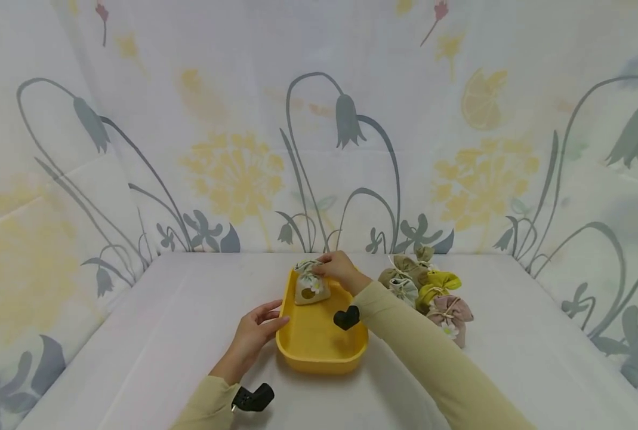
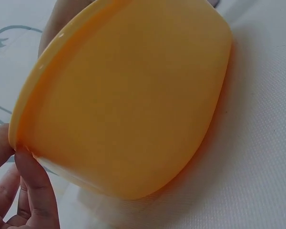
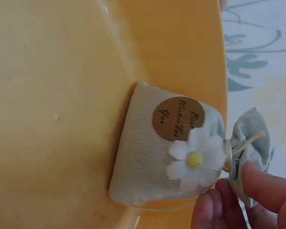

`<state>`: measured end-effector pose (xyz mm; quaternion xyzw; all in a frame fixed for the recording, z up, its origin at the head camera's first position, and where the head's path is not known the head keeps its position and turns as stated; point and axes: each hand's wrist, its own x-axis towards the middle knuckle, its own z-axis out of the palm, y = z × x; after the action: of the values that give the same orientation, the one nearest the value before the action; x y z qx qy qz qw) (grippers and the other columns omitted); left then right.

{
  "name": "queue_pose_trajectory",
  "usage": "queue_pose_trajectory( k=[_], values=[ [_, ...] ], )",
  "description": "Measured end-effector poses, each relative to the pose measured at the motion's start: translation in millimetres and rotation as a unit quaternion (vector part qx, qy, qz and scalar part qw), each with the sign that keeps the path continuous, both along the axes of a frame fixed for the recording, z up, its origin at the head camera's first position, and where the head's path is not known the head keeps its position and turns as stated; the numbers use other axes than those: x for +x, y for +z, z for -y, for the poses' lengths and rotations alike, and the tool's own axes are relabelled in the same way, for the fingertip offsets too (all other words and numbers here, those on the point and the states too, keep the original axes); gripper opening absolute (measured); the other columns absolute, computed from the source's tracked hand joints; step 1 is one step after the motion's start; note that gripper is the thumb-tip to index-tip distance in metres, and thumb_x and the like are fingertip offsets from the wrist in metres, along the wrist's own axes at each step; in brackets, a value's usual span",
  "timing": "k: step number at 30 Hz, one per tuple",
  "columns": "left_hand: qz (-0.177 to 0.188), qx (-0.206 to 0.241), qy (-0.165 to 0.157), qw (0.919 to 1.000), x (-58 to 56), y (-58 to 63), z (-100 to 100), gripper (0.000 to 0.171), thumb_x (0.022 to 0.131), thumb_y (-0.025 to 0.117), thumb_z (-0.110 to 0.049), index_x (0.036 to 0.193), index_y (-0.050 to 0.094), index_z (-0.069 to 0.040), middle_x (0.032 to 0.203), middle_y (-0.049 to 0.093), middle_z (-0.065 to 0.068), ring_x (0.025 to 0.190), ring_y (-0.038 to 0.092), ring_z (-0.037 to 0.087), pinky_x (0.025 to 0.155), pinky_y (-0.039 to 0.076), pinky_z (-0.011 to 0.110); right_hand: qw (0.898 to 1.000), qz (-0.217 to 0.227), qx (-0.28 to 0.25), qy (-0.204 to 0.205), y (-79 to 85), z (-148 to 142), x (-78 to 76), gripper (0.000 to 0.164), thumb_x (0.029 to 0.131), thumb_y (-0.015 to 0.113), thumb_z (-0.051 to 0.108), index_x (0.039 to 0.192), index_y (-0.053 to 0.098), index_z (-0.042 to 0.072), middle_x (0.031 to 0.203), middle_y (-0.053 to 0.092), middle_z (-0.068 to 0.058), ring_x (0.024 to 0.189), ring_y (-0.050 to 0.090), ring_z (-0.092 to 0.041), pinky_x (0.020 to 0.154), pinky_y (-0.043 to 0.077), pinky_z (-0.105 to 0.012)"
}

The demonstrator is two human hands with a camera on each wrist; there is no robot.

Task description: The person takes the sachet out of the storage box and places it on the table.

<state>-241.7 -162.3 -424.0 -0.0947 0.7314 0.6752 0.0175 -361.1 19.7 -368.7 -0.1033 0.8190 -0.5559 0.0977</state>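
Observation:
A yellow plastic basin (image 1: pixel 324 340) stands on the white tabletop, its near end toward me. My left hand (image 1: pixel 256 328) pinches the basin's left rim between thumb and fingers, as the left wrist view also shows. Inside the far left part of the basin sits a pale grey-green drawstring sachet (image 3: pixel 148 148) with a white cloth daisy (image 3: pixel 195 160) and a round brown label (image 3: pixel 178 118). The sachet's gathered neck is pinched by my right hand (image 1: pixel 341 272), whose thumb shows on the ruffled top in the right wrist view.
To the right of the basin lies a pile of several drawstring sachets: a mustard-yellow sachet (image 1: pixel 438 286), a pink sachet (image 1: pixel 453 316), a brown sachet (image 1: pixel 409 269) and a pale sachet (image 1: pixel 403 291). A flower-printed white curtain (image 1: pixel 319 179) rises behind the table.

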Motion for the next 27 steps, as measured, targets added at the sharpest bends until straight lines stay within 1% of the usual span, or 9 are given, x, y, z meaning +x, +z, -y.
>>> queue_pose_trajectory(
  k=[4, 6, 8, 12, 16, 20, 24, 27],
  values=[
    [0.001, 0.001, 0.001, 1.0, 0.3, -4.0, 0.9, 0.049, 0.084, 0.07, -0.017, 0.128, 0.054, -0.005, 0.112, 0.054, 0.014, 0.092, 0.058, 0.02, 0.084, 0.051, 0.032, 1.0, 0.017, 0.005, 0.002, 2.8, -4.7, 6.8, 0.032, 0.086, 0.064, 0.003, 0.113, 0.059, -0.011, 0.109, 0.06, -0.022, 0.092, 0.062, -0.028, 0.083, 0.052, -0.037],
    [-0.003, 0.003, 0.002, 1.0, -1.0, -4.6, 1.3, 0.049, 0.084, 0.07, -0.017, 0.128, 0.055, -0.005, 0.112, 0.054, 0.014, 0.091, 0.058, 0.02, 0.083, 0.051, 0.031, 1.0, 0.026, -0.003, 0.001, 4.8, -7.0, 9.1, 0.033, 0.086, 0.064, 0.003, 0.115, 0.057, -0.011, 0.108, 0.06, -0.022, 0.091, 0.064, -0.029, 0.083, 0.052, -0.037],
    [-0.006, 0.006, 0.001, 1.0, -2.1, -4.3, 1.1, 0.049, 0.083, 0.07, -0.017, 0.128, 0.055, -0.006, 0.113, 0.054, 0.015, 0.091, 0.058, 0.02, 0.083, 0.051, 0.031, 1.0, 0.03, -0.007, -0.002, 6.6, -9.8, 11.7, 0.034, 0.086, 0.064, 0.004, 0.115, 0.057, -0.011, 0.105, 0.062, -0.021, 0.087, 0.065, -0.027, 0.081, 0.052, -0.037],
    [-0.003, 0.009, 0.0, 1.0, -2.1, -4.1, -0.5, 0.049, 0.083, 0.07, -0.017, 0.128, 0.054, -0.005, 0.113, 0.053, 0.015, 0.092, 0.057, 0.021, 0.084, 0.051, 0.032, 0.999, 0.043, -0.014, 0.002, 7.6, -15.4, 17.2, 0.029, 0.086, 0.064, 0.004, 0.11, 0.06, -0.01, 0.094, 0.066, -0.017, 0.08, 0.066, -0.023, 0.077, 0.054, -0.036],
    [-0.002, 0.009, -0.002, 1.0, -2.0, -1.7, -1.4, 0.05, 0.084, 0.07, -0.016, 0.129, 0.054, -0.004, 0.114, 0.052, 0.016, 0.092, 0.056, 0.02, 0.085, 0.051, 0.033, 0.998, 0.052, -0.019, 0.001, 10.0, -20.0, 22.5, 0.025, 0.085, 0.065, 0.004, 0.106, 0.062, -0.009, 0.085, 0.067, -0.014, 0.074, 0.066, -0.02, 0.076, 0.054, -0.037],
    [-0.003, 0.013, 0.0, 0.9999, -2.8, -1.4, -0.1, 0.049, 0.084, 0.07, -0.016, 0.129, 0.054, -0.005, 0.115, 0.053, 0.016, 0.093, 0.057, 0.021, 0.084, 0.051, 0.032, 0.997, 0.067, -0.032, -0.007, 13.0, -21.0, 31.3, 0.025, 0.085, 0.065, 0.004, 0.105, 0.062, -0.01, 0.081, 0.067, -0.015, 0.071, 0.066, -0.021, 0.077, 0.054, -0.04],
    [0.003, 0.016, 0.002, 0.9999, -3.0, -2.0, 0.1, 0.049, 0.084, 0.07, -0.017, 0.129, 0.054, -0.006, 0.115, 0.053, 0.015, 0.094, 0.056, 0.021, 0.084, 0.051, 0.031, 0.996, 0.079, -0.044, -0.01, 14.9, -22.3, 40.9, 0.026, 0.085, 0.065, 0.004, 0.107, 0.061, -0.01, 0.079, 0.067, -0.015, 0.07, 0.066, -0.021, 0.076, 0.054, -0.039],
    [0.006, 0.018, 0.001, 0.9998, -2.1, -2.8, -0.4, 0.051, 0.083, 0.071, -0.018, 0.129, 0.054, -0.005, 0.115, 0.052, 0.015, 0.094, 0.056, 0.021, 0.084, 0.051, 0.031, 0.996, 0.072, -0.054, -0.01, 14.8, -23.2, 48.9, 0.025, 0.085, 0.064, 0.004, 0.106, 0.062, -0.01, 0.078, 0.067, -0.013, 0.071, 0.066, -0.021, 0.074, 0.055, -0.037]
  ],
)
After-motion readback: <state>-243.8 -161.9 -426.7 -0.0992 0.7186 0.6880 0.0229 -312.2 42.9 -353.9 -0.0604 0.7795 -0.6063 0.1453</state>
